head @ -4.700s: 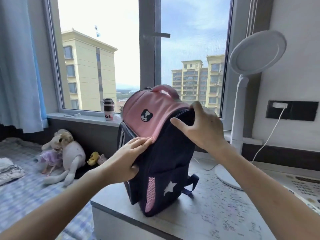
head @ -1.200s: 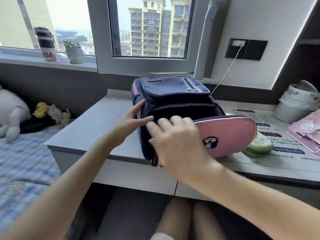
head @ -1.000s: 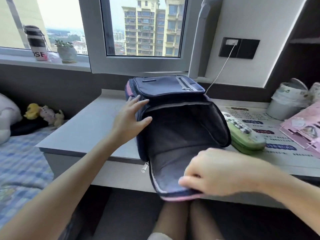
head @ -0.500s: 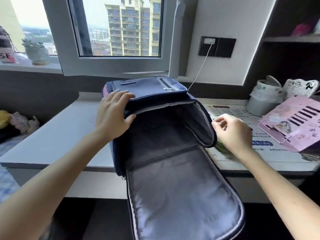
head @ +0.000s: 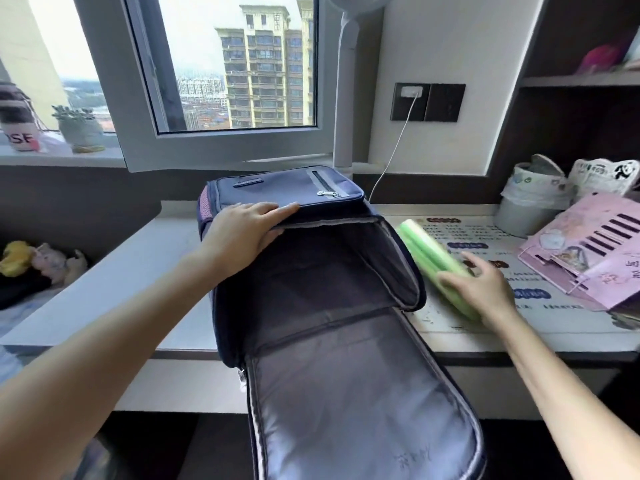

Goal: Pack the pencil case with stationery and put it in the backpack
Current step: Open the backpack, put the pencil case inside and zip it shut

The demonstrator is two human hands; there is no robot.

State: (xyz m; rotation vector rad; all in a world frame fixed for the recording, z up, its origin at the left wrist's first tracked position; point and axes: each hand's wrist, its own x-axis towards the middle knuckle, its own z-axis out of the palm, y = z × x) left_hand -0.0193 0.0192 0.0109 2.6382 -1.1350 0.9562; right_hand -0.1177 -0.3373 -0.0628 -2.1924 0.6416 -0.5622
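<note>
A navy backpack (head: 304, 271) lies on its back on the desk, its main compartment wide open and its grey-lined flap (head: 360, 410) hanging over the desk's front edge. My left hand (head: 246, 230) presses on the upper rim of the opening, beside the zipped pocket. A green pencil case (head: 433, 261) is tilted on its edge just right of the backpack. My right hand (head: 481, 289) grips its near end, fingers wrapped around it. The compartment looks empty.
A white desk (head: 131, 271) carries a printed mat (head: 519, 306). At the right stand a lined bin (head: 530, 199) and a pink folding stand (head: 595, 247). A lamp pole (head: 343, 98) and charging cable (head: 391, 161) rise behind. Soft toys (head: 38, 258) lie at the left.
My right hand has closed on the green pencil case and tipped it up on its edge beside the backpack. My left hand keeps holding the opening's rim.
</note>
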